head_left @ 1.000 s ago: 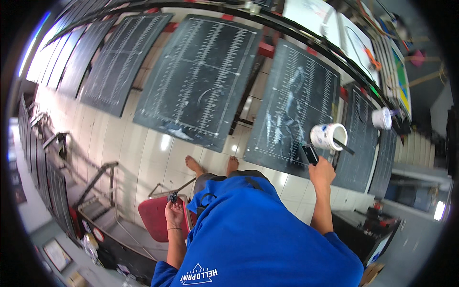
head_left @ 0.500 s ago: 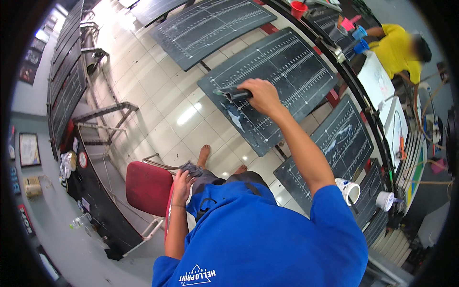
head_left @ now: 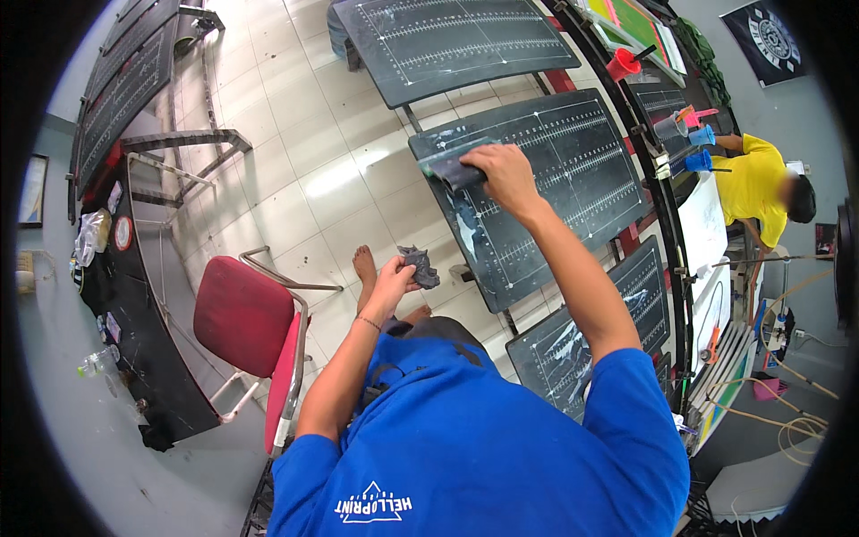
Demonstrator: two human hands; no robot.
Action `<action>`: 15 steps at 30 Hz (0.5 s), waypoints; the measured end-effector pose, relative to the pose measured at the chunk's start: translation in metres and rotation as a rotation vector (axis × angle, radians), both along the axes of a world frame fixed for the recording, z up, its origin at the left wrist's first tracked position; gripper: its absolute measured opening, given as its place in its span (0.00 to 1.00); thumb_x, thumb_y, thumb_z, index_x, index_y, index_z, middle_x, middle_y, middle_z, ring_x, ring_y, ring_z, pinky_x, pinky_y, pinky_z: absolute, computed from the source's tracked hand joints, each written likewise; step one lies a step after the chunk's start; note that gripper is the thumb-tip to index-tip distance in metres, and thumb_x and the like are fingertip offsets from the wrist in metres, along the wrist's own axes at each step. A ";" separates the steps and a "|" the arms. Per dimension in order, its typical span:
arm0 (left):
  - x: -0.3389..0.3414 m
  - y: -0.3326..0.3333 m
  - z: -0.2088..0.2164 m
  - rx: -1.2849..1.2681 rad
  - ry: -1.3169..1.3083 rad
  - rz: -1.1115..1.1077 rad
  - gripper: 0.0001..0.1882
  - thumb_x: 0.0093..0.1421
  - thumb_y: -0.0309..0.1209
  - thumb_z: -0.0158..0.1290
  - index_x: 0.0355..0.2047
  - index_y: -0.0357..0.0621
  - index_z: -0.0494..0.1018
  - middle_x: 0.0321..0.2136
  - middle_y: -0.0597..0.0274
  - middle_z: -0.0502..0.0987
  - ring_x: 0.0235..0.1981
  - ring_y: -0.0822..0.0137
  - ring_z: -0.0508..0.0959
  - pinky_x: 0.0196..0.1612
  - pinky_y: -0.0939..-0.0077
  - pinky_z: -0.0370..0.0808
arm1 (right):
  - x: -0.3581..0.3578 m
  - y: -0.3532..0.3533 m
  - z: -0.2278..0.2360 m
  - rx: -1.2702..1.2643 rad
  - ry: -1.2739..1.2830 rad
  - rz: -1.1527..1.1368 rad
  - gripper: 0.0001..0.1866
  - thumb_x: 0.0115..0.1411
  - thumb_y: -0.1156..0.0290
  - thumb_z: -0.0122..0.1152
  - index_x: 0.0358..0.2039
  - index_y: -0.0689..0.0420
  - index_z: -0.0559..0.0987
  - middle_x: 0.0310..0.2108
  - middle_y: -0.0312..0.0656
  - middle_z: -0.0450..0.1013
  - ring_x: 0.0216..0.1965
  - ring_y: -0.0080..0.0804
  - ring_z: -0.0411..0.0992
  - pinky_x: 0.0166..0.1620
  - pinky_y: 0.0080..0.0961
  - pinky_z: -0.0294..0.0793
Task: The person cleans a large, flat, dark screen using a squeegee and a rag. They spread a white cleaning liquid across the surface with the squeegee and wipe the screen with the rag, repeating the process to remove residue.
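My right hand (head_left: 503,174) is closed round a dark, wide-bladed tool that looks like a squeegee (head_left: 455,172). The tool lies over the far left corner of a black board (head_left: 555,197) marked with white lines and tick rows. A pale wet-looking smear (head_left: 466,224) runs along the board's left edge, below the tool. Over the tiled floor, to the left of that board, my left hand (head_left: 394,282) grips a crumpled dark grey rag (head_left: 420,268).
Similar marked boards stand beyond (head_left: 465,40) and nearer (head_left: 591,331), the nearer one smeared white. A red chair (head_left: 243,313) is at my left. Along the right rail sit red (head_left: 624,64) and blue (head_left: 698,161) cups. A person in yellow (head_left: 761,188) works at the right.
My view has shifted. My left hand has moved forward and right with the rag, out from beside the chair. The right hand keeps the squeegee on the board's corner, tilted a little differently.
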State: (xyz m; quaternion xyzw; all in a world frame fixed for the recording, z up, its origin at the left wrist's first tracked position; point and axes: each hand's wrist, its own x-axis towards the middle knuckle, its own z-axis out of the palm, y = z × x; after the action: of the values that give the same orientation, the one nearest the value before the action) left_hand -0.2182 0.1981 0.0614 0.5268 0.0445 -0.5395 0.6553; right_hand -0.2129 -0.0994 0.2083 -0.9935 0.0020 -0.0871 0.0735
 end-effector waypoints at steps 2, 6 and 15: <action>-0.002 -0.014 -0.005 -0.013 0.051 -0.011 0.08 0.69 0.27 0.46 0.45 0.35 0.67 0.42 0.55 0.76 0.41 0.63 0.81 0.43 0.68 0.81 | -0.026 0.004 0.000 0.004 -0.005 0.024 0.22 0.44 0.81 0.61 0.42 0.49 0.82 0.43 0.33 0.79 0.48 0.33 0.75 0.49 0.35 0.68; -0.014 -0.038 0.006 0.000 0.046 -0.118 0.07 0.68 0.27 0.46 0.43 0.36 0.66 0.42 0.55 0.75 0.40 0.64 0.81 0.41 0.71 0.81 | -0.081 0.014 0.008 0.024 0.043 0.003 0.23 0.43 0.82 0.61 0.43 0.49 0.81 0.43 0.32 0.78 0.49 0.31 0.74 0.52 0.34 0.66; -0.061 -0.047 0.001 -0.008 0.136 -0.208 0.07 0.68 0.27 0.46 0.44 0.38 0.66 0.42 0.57 0.74 0.41 0.62 0.80 0.42 0.69 0.80 | -0.180 0.026 0.021 0.006 0.213 0.026 0.24 0.45 0.79 0.63 0.46 0.47 0.80 0.46 0.30 0.77 0.52 0.29 0.72 0.55 0.34 0.64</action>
State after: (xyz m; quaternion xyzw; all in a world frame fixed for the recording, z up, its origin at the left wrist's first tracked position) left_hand -0.2791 0.1511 0.0625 0.4881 0.0318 -0.6394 0.5933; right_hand -0.3929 -0.0734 0.2293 -0.9968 -0.0027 0.0201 0.0771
